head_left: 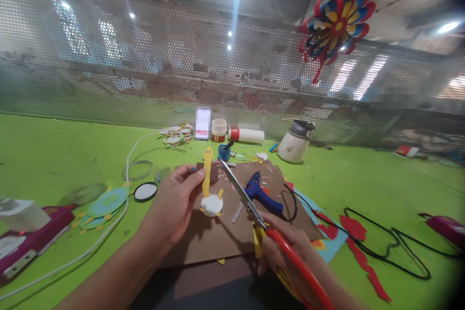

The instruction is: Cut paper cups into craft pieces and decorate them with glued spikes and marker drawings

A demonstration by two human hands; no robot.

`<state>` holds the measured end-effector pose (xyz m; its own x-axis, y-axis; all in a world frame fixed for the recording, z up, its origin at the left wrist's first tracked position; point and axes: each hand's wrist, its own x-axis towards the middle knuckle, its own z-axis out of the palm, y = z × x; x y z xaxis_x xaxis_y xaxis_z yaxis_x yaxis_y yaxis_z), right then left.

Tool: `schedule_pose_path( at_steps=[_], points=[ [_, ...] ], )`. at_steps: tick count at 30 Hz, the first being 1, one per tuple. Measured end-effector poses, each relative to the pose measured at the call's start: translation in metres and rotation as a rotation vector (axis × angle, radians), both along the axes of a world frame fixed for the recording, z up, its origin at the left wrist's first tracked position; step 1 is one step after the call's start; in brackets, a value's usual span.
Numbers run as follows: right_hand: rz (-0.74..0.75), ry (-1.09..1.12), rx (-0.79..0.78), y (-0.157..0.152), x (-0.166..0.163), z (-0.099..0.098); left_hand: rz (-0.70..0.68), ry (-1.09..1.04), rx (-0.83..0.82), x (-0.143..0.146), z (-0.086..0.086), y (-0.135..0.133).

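My left hand [174, 206] pinches a small paper craft piece [210, 203], a white disc with yellow points and a long yellow strip standing up from it, held over a brown cardboard sheet [218, 237]. My right hand [281, 249] grips red-handled scissors [243, 193] whose blades point up and left, close beside the craft piece. The blades look nearly closed and touch nothing. A blue glue gun [259, 193] lies on the cardboard just behind the scissors.
On the green table [381, 184] lie red paper scraps [363, 252], a black cord [392, 247], a white cable [109, 227], teal paper discs [107, 202], a white jug [295, 143], a glue tube [247, 135], a phone [202, 122]. A mesh screen [109, 72] stands behind; a paper flower [337, 22] hangs on it.
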<state>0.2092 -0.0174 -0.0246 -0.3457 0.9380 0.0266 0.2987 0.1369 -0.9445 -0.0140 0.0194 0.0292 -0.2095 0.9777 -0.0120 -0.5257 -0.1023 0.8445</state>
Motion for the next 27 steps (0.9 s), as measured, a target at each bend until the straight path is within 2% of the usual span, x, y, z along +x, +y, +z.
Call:
schedule_pose_path(
  at_steps=[3, 7, 13, 20, 27],
  points=[
    [-0.009, 0.069, -0.078, 0.002, 0.002, -0.003, 0.033, -0.028, 0.034, -0.001, 0.001, 0.002],
    [0.036, 0.084, 0.007, 0.002, 0.001, -0.007, 0.096, -0.083, 0.08, -0.003, 0.002, 0.002],
    [0.013, 0.029, 0.061, -0.007, -0.007, -0.007, 0.173, -0.169, 0.099, -0.002, 0.005, 0.0],
    [0.021, 0.137, 0.109, -0.002, -0.018, -0.014, 0.112, -0.195, 0.095, -0.001, 0.003, 0.0],
    [-0.019, 0.139, 0.084, -0.005, -0.014, -0.007, 0.006, -0.134, 0.12, -0.004, 0.001, -0.001]
  ],
)
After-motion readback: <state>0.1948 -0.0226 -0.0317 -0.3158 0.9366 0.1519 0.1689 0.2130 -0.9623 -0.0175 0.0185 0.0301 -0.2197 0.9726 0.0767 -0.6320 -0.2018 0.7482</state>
